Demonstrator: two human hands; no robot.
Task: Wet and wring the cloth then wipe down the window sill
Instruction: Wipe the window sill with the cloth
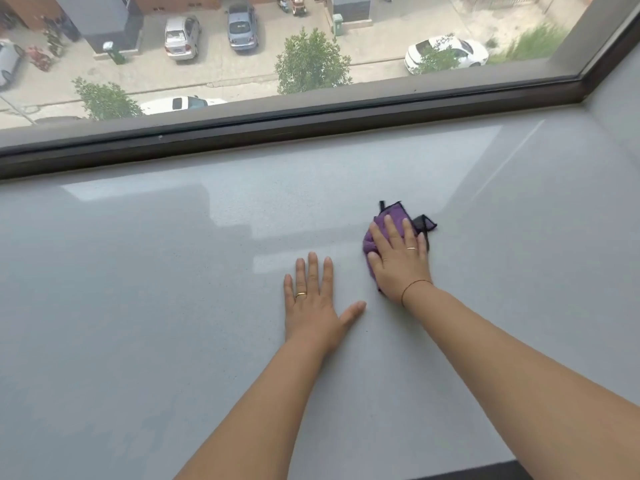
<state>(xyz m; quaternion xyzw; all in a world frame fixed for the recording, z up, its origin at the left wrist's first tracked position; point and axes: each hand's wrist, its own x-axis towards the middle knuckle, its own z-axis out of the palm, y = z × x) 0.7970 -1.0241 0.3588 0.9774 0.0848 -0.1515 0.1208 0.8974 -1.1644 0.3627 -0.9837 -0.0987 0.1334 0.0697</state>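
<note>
Both forearms reach out from me over the pale window sill [138,306]. My left hand [313,306] lies flat on bare stone, fingers spread wide, holding nothing, apparently bracing me. My right hand [398,261] presses palm-down on the purple cloth [393,216], fingers extended over it rather than curled; a bunched edge with black trim pokes out just beyond the fingertips. I judge wetting and wringing are done and wiping is in hand. Next I'd sweep the cloth toward the window frame [311,123] beyond my fingertips, then sideways, keeping even pressure.
</note>
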